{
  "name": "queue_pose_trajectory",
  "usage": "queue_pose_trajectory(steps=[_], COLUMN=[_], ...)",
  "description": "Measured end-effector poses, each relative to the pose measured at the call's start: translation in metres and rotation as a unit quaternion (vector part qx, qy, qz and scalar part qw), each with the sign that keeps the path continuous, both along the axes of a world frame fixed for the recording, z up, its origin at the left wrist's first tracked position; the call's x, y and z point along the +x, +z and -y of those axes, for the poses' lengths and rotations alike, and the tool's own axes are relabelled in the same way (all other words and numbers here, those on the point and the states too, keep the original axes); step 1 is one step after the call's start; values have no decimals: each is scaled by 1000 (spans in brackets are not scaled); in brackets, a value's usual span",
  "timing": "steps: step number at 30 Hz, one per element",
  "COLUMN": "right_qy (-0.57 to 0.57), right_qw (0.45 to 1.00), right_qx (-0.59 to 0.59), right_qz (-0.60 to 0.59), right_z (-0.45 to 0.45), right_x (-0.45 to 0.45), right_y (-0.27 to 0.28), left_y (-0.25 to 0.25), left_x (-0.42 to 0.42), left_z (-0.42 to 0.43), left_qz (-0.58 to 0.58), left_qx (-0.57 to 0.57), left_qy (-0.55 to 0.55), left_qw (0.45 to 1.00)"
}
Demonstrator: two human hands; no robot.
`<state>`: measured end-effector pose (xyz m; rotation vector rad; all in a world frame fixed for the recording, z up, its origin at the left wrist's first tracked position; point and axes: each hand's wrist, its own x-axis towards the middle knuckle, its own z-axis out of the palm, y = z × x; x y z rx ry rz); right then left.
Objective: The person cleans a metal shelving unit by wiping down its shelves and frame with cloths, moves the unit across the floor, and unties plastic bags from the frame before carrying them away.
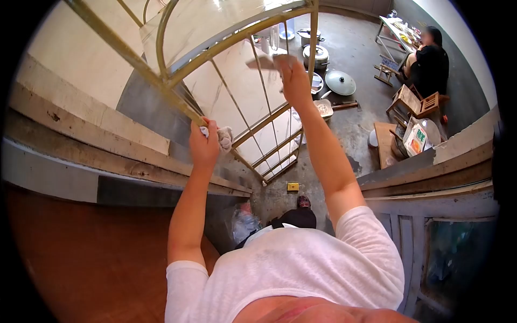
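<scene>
My left hand is closed at the left post of a gold-coloured metal rack, with a bunched pale cloth hanging beside its fingers. Higher up and to the right, my right hand is closed on a greyish cloth, which is blurred, in front of the thin upright bars. Light marbled panels show behind the bars. Whether the right hand's cloth touches a bar cannot be made out.
Pots, a glass lid and a hammer are on the floor. A person in black sits by a table at the upper right. A small yellow box lies near my foot. Wooden door frames flank me.
</scene>
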<state>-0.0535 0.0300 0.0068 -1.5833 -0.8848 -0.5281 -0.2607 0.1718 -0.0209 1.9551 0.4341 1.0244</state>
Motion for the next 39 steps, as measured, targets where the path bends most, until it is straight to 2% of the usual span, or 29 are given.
queue_pose_trajectory(steps=[4,6,10,11,12,13,15,17,19,20,21,23,24,25,28,31,33,34,35,36,38,39], right_qy=[58,-26,-46,1,48,20,39,42,-31,5,4,-158,-99,-70,-112,-98,-26,-2,101,-63,-70,-39], right_qw=[998,995,989,997,977,956,972,980,996,989,990,974,985,988,981,992,979,997,985,994,973,993], right_qx=[5,-83,-112,-53,7,27,92,95,82,128,125,87,101,79,74,30,-65,-46,-31,-80,-176,-114], right_qz=[-17,43,88,-60,-207,-292,-212,-172,-4,-70,-69,136,102,108,137,77,194,55,-137,44,135,17], right_z=[11,20,21,22,23,26,26,20,3,-8,-13,-18,-19,-24,-39,-44,-34,-23,-19,-18,3,8], right_x=[4,1,3,-6,-15,-27,-45,-49,-28,-28,-27,-32,-36,-39,-47,-46,-42,-65,-67,-67,-67,-62], right_y=[-77,-103,-109,-97,-84,-61,-5,45,60,67,68,72,71,68,58,41,23,24,2,-30,-79,-104], left_y=[0,0,-1,2,2,-1,-6,-9,-5,-4,-5,-8,-9,-6,-6,-4,-5,-6,-6,-4,0,-1], left_x=[1,0,-4,-3,-2,-2,-3,-3,-5,-5,-4,-3,-3,-3,-3,-5,-5,-4,-3,-3,-4,-4], left_z=[2,0,2,1,-1,-2,-2,-3,1,2,1,0,0,1,1,0,1,0,-2,-2,1,1], left_qz=[7,12,-11,-23,-15,-14,-18,-11,-10,-9,-8,-19,-21,-19,-20,-23,-19,-30,-39,-35,-47,-45], left_qx=[10,8,13,15,17,17,12,31,30,30,27,29,26,14,26,35,21,30,40,39,26,27], left_qy=[-2,-7,8,11,11,14,19,26,25,25,24,39,38,32,31,34,28,37,47,52,38,41], left_qw=[1000,1000,1000,1000,1000,1000,1000,999,999,999,999,999,999,999,999,999,999,998,997,997,998,998])
